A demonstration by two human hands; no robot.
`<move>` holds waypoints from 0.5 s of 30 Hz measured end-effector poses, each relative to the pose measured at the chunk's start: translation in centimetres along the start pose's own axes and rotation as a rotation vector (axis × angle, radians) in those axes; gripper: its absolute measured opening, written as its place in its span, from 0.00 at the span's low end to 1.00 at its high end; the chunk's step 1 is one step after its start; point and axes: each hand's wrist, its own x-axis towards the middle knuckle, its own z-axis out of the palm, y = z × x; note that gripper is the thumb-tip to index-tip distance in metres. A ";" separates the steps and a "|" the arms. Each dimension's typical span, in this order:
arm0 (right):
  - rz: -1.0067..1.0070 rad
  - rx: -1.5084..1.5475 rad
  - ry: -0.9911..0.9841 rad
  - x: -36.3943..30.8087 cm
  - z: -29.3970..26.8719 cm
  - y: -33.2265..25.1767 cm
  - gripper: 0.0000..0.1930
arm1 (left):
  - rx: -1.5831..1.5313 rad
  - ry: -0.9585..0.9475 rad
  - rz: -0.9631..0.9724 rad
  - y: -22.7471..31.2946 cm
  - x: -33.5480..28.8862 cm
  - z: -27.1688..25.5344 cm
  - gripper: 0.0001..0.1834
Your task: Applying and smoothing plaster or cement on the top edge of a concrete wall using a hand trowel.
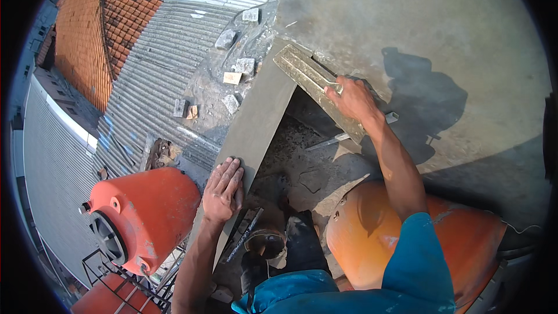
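Note:
My right hand (353, 104) grips the handle of a long plastering float (311, 77) smeared with grey cement. The float's far end rests at the corner where the narrow cement ledge (256, 116) meets the big grey wall (372, 11). Its near end reaches past my wrist, over the dark gap below. On the nearer part of the ledge lies my left hand (223, 189), dusty, with the fingers stretched flat over the smooth top and nothing held. The thumb is mostly hidden.
An orange water tank (157, 203) stands left of my left arm, another (372, 232) at lower right. Below are a bucket (265, 243) beside my legs and a metal bar (328, 141). Concrete blocks (245, 66) lie beyond the ledge, near a corrugated roof (168, 52).

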 end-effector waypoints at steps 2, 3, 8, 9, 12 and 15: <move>-0.050 -0.021 -0.058 -0.2 -0.3 -2.5 0.28 | -0.003 0.011 -0.007 0.1 -0.2 0.2 0.21; -0.110 -0.031 -0.120 -0.2 -0.4 -3.8 0.28 | 0.008 0.018 -0.021 -0.2 -0.6 0.1 0.20; 0.013 0.040 -0.029 -1.5 -0.8 -0.2 0.30 | 0.008 0.025 -0.023 -0.5 -1.1 -0.1 0.19; 0.012 0.041 -0.032 -1.2 -0.9 0.7 0.30 | 0.008 0.022 -0.016 -0.4 -1.0 -0.2 0.20; 0.053 -0.071 -0.117 -1.0 -1.2 0.5 0.30 | -0.008 0.026 -0.009 -0.1 -0.6 0.0 0.21; 0.054 -0.042 -0.144 -2.9 0.6 -3.3 0.29 | -0.016 0.030 -0.003 -0.4 -0.6 0.2 0.21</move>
